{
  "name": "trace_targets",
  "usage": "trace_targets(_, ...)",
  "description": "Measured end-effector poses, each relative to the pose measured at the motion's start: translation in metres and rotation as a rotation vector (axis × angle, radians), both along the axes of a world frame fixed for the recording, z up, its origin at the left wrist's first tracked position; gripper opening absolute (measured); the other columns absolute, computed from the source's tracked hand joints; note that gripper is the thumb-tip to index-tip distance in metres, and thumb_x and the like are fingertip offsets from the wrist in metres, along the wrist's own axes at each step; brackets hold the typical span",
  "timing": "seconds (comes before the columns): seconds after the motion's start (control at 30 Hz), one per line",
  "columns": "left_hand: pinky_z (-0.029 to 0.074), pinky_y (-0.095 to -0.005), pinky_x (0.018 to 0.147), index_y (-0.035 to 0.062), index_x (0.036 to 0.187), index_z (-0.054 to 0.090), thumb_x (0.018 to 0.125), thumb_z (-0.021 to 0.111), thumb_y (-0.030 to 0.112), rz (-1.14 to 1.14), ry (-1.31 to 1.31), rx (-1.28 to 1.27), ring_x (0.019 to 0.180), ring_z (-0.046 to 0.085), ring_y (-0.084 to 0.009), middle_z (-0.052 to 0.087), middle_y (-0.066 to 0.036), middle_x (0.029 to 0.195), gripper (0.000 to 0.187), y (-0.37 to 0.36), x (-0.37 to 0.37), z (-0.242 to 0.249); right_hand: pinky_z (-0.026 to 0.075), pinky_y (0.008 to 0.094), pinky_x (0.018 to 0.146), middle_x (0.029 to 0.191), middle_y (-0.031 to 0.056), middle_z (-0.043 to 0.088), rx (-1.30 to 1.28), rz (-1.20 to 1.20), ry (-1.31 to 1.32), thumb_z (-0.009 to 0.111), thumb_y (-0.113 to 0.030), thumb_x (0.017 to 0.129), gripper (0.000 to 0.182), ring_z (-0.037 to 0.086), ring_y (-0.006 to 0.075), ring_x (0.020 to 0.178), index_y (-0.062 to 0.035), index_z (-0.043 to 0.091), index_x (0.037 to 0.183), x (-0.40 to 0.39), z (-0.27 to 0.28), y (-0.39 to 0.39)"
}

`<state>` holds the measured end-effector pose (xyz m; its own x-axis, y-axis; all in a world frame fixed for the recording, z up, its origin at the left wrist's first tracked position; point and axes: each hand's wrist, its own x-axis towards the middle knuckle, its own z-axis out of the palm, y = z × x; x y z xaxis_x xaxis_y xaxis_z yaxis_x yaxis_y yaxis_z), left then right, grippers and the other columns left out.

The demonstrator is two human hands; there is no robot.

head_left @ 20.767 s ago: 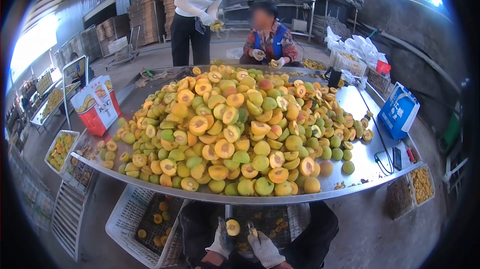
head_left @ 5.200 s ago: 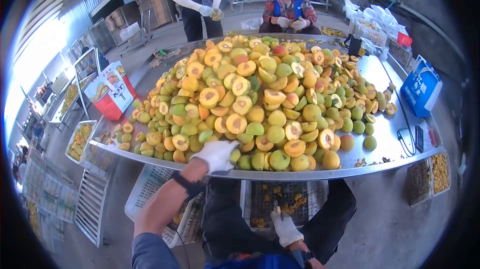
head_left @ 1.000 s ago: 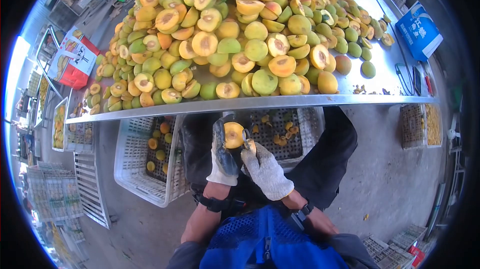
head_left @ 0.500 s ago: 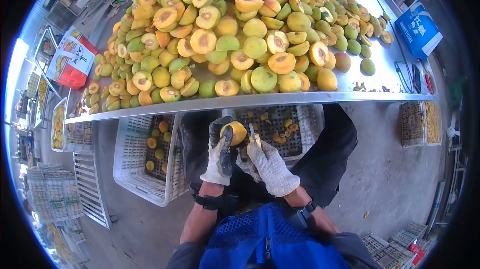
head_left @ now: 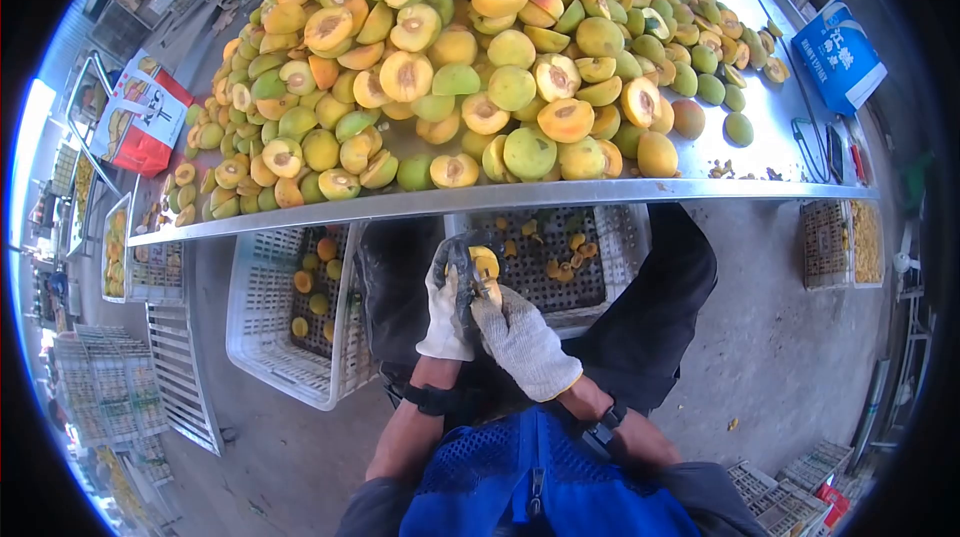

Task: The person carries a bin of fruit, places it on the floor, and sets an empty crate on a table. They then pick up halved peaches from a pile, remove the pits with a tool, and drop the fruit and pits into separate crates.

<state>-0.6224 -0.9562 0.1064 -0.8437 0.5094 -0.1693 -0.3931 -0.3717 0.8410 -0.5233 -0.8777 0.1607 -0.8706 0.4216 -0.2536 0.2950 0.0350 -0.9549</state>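
Observation:
Gloved in white with dark fingers, my left hand is closed around a yellow fruit below the table's front edge. My right hand, in a pale knitted glove, is closed on a small knife and touches the fruit. The blade is mostly hidden against the fruit. Beyond my hands, a large heap of halved and whole fruits lies on the metal table. Under the hands stands a crate with several fruit pieces at its bottom.
A white crate holding several fruits stands at the lower left. On the table are a red and white bag at the left and a blue bag at the right. Another crate stands under the table's right end.
My right hand has moved left and brought the knife from beside the fruit onto it. My left hand has shifted slightly right, its fingers now over the fruit.

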Motion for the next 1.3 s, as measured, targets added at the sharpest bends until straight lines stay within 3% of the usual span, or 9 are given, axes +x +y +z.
trace_targets(0.13, 0.052, -0.0273, 0.082, 0.0029, 0.120, 0.059, 0.101, 0.051, 0.031, 0.024, -0.131, -0.033, 0.093, 0.062, -0.0127, 0.065, -0.004, 0.105, 0.035, 0.009, 0.001, 0.007, 0.048, 0.0490, 0.064, 0.081, 0.0245, 0.064, 0.209, -0.042, -0.045, 0.054, -0.028, 0.097, 0.025, 0.061, 0.0476, 0.079, -0.0030, 0.056, 0.100, -0.002, 0.000, 0.002)
trace_targets(0.27, 0.055, -0.0298, 0.081, 0.0004, 0.117, 0.057, 0.102, 0.048, 0.025, -0.013, 0.129, -0.239, 0.093, 0.065, -0.0171, 0.064, -0.010, 0.110, 0.031, 0.003, -0.002, 0.000, 0.048, 0.0499, 0.064, 0.083, 0.0251, 0.064, 0.209, 0.052, -0.043, 0.057, -0.027, 0.096, 0.024, 0.060, 0.0484, 0.081, -0.0038, 0.057, 0.100, 0.000, -0.004, 0.012)
trace_targets(0.47, 0.051, -0.0297, 0.093, 0.0032, 0.124, 0.054, 0.103, 0.047, 0.028, 0.063, -0.311, 0.069, 0.104, 0.060, -0.0160, 0.061, -0.008, 0.114, 0.034, 0.009, -0.005, -0.017, 0.048, 0.0505, 0.066, 0.086, 0.0256, 0.064, 0.267, 0.196, 0.008, 0.058, -0.028, 0.095, 0.026, 0.060, 0.0481, 0.085, -0.0039, 0.058, 0.104, 0.012, -0.013, 0.025)
trace_targets(0.53, 0.051, -0.0305, 0.093, 0.0029, 0.123, 0.054, 0.102, 0.049, 0.026, 0.074, 0.210, -0.208, 0.106, 0.059, -0.0163, 0.061, -0.009, 0.115, 0.032, 0.007, -0.004, -0.009, 0.048, 0.0501, 0.067, 0.089, 0.0259, 0.064, 0.319, 0.296, 0.060, 0.057, -0.029, 0.096, 0.028, 0.060, 0.0479, 0.086, -0.0038, 0.059, 0.108, 0.018, -0.009, 0.032)
trace_targets(0.63, 0.051, -0.0309, 0.094, 0.0024, 0.122, 0.055, 0.100, 0.054, 0.022, 0.030, 0.252, -0.223, 0.108, 0.059, -0.0177, 0.061, -0.009, 0.117, 0.030, 0.004, -0.005, -0.008, 0.048, 0.0496, 0.068, 0.091, 0.0264, 0.064, 0.197, 0.107, -0.183, 0.055, -0.030, 0.097, 0.030, 0.059, 0.0489, 0.086, -0.0038, 0.059, 0.112, 0.020, 0.010, 0.026)
trace_targets(0.73, 0.051, -0.0307, 0.094, 0.0024, 0.123, 0.055, 0.099, 0.055, 0.024, 0.001, 0.110, -0.103, 0.107, 0.060, -0.0182, 0.061, -0.008, 0.117, 0.032, 0.006, -0.001, 0.000, 0.049, 0.0444, 0.063, 0.071, 0.0151, 0.063, 0.268, 0.069, 0.140, 0.056, -0.033, 0.097, 0.029, 0.062, 0.0380, 0.067, -0.0060, 0.060, 0.106, 0.010, 0.002, 0.026)
trace_targets(0.93, 0.053, -0.0310, 0.088, 0.0022, 0.122, 0.056, 0.098, 0.056, 0.028, 0.066, 0.081, 0.053, 0.100, 0.063, -0.0183, 0.063, -0.008, 0.113, 0.035, 0.012, 0.001, 0.009, 0.041, 0.0299, 0.050, 0.062, 0.0009, 0.053, -0.459, 0.001, -0.154, 0.052, -0.040, 0.099, 0.038, 0.049, 0.0090, 0.054, -0.0038, 0.060, 0.100, -0.002, 0.009, 0.022)
trace_targets(1.13, 0.053, -0.0300, 0.085, 0.0009, 0.117, 0.056, 0.099, 0.054, 0.024, 0.099, 0.130, -0.045, 0.096, 0.062, -0.0161, 0.063, -0.008, 0.108, 0.029, 0.017, 0.004, 0.028, 0.047, 0.0345, 0.059, 0.069, 0.0088, 0.062, -0.315, 0.010, -0.156, 0.050, -0.040, 0.100, 0.040, 0.059, 0.0205, 0.061, -0.0027, 0.062, 0.106, -0.004, 0.002, 0.016)
trace_targets(1.3, 0.052, -0.0301, 0.085, 0.0006, 0.115, 0.056, 0.100, 0.052, 0.022, 0.105, 0.132, 0.014, 0.094, 0.062, -0.0154, 0.063, -0.008, 0.106, 0.026, 0.019, 0.003, 0.019, 0.047, 0.0291, 0.058, 0.073, 0.0043, 0.061, -0.048, 0.015, -0.035, 0.048, -0.033, 0.102, 0.035, 0.055, 0.0123, 0.061, -0.0017, 0.061, 0.106, -0.004, -0.018, 0.014)
